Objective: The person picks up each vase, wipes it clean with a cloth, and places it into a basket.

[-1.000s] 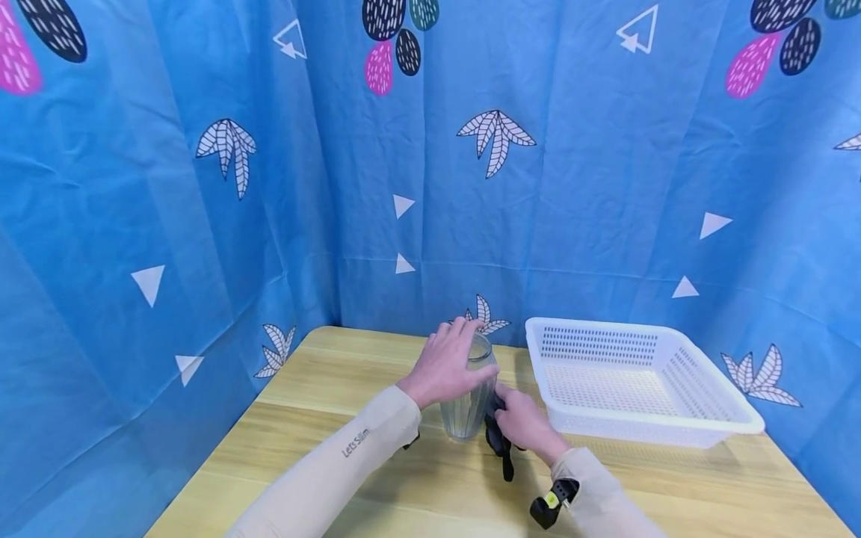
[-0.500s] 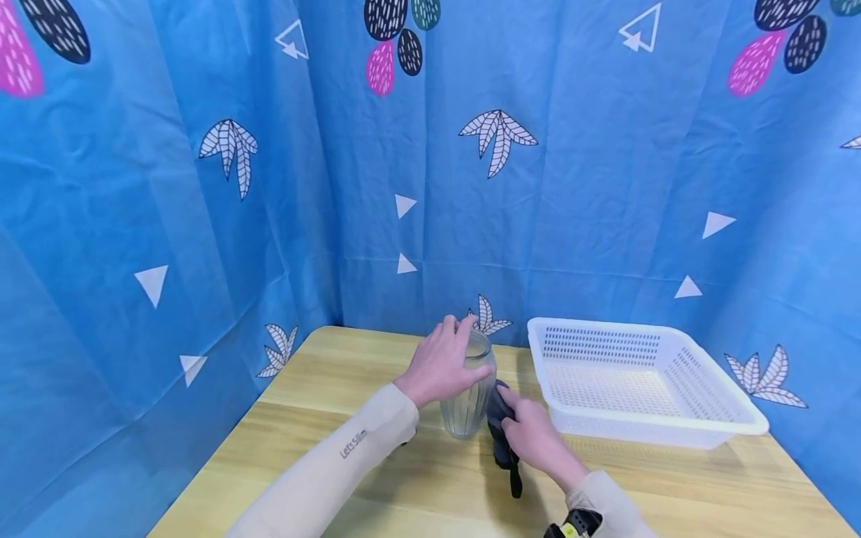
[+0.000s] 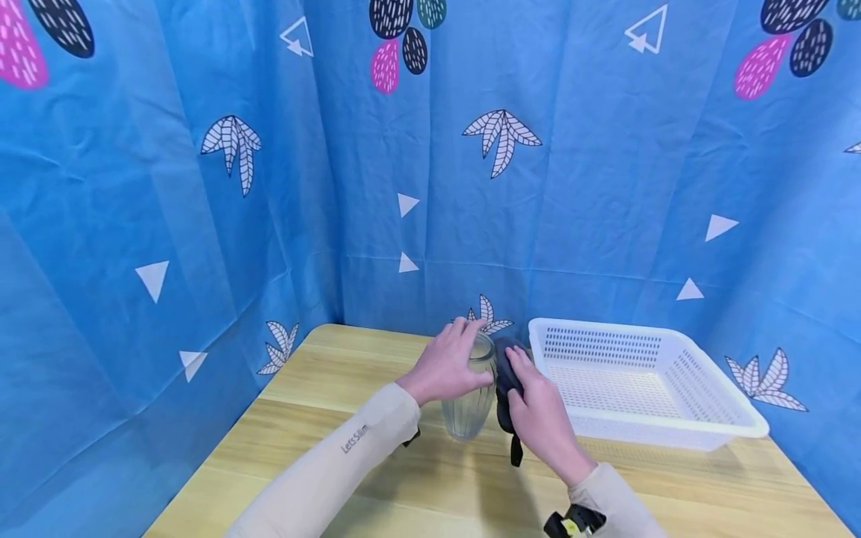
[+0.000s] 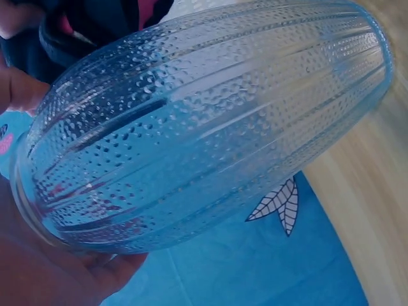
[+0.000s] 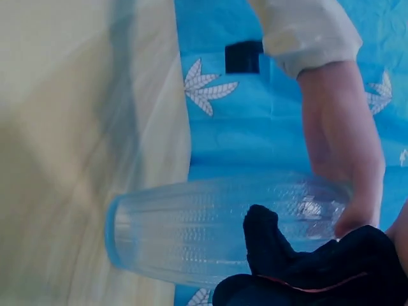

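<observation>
A clear ribbed glass vase (image 3: pixel 466 415) stands near the middle of the table in the head view. My left hand (image 3: pixel 444 366) grips it by its upper end, thumb on the near side and fingers round the rim. Dimpled bands show along the vase wall (image 4: pixel 210 121) in the left wrist view. Just right of the vase, my right hand (image 3: pixel 543 411) holds a soft black cloth item (image 3: pixel 506 370), a narrow end hanging below. The right wrist view shows this black cloth (image 5: pixel 306 271) overlapping the vase, with a thin red line along it. Its exact kind I cannot tell.
A white perforated plastic basket (image 3: pixel 662 430) sits on the right of the wooden table (image 3: pixel 296 441), close behind the right hand. A blue patterned curtain (image 3: pixel 430 179) surrounds the table's back and sides.
My right hand has raised the black cloth item from low beside the vase to the height of its upper part. The left hand keeps its grip on the vase.
</observation>
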Demonstrator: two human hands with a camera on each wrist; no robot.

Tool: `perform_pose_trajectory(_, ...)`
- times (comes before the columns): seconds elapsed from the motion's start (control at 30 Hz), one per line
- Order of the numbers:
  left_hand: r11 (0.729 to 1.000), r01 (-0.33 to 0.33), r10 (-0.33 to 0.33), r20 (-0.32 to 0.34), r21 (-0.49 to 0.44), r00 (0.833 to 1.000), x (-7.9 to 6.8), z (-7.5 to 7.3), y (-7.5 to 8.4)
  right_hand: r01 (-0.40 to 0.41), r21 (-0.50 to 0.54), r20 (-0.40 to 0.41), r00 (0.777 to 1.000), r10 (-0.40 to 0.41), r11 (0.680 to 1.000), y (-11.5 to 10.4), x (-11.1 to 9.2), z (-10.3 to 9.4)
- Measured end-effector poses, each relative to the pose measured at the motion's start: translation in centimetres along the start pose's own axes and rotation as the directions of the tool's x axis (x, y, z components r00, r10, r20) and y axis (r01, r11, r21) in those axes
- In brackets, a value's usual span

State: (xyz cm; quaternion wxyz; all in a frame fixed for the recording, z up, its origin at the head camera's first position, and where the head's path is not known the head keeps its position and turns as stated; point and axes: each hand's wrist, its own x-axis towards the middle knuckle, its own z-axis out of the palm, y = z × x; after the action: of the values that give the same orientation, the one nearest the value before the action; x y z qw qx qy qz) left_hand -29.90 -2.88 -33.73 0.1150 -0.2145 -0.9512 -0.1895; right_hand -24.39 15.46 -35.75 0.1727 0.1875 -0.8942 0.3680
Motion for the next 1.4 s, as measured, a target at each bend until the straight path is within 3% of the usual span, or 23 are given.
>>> perform_pose_trajectory(0.3, 0.998, -0.023, 0.021, -0.029, -0.062, 0.999, 0.4, 0.3, -0.5, -0.076, 0.032, 0.139, 0.988, 0.071, 0.997, 2.8, 2.8, 1.8)
perform_pose_trajectory(0.53, 0.999, -0.006, 0.005, -0.048, -0.034, 0.999, 0.3, 0.7, -0.8, -0.179, -0.022, 0.357, 0.918, 0.175, 0.984, 5.0, 1.6, 4.2)
perform_pose_trajectory(0.63, 1.0, 0.006, -0.008, -0.065, -0.03, 0.998, 0.3, 0.6, -0.8, -0.185, -0.021, 0.375, 0.909, 0.179, 0.982, 5.2, 0.9, 4.2)
perform_pose_trajectory(0.87, 0.998, 0.015, -0.011, -0.069, 0.055, 0.998, 0.2, 0.3, -0.6, -0.193, 0.027, 0.315, 0.933, 0.175, 0.981, 4.1, -0.3, 2.7)
perform_pose_trajectory(1.03, 1.0, 0.004, -0.004, -0.038, 0.014, 0.999, 0.2, -0.3, -0.2, -0.256, 0.12, 0.264, 0.94, 0.218, 0.959, 2.4, -0.8, 0.6)
perform_pose_trajectory(1.27, 0.992, -0.006, 0.009, 0.02, -0.126, 1.0, 0.2, -0.1, -0.3, -0.081, 0.07, 0.113, 0.991, 0.073, 0.994, 0.6, -0.6, -0.9)
perform_pose_trajectory(1.4, 0.986, -0.041, 0.041, 0.0, -0.163, 0.999, 0.3, 0.2, -0.6, -0.012, 0.062, 0.051, 0.999, 0.009, 0.998, 0.2, 0.4, -1.0)
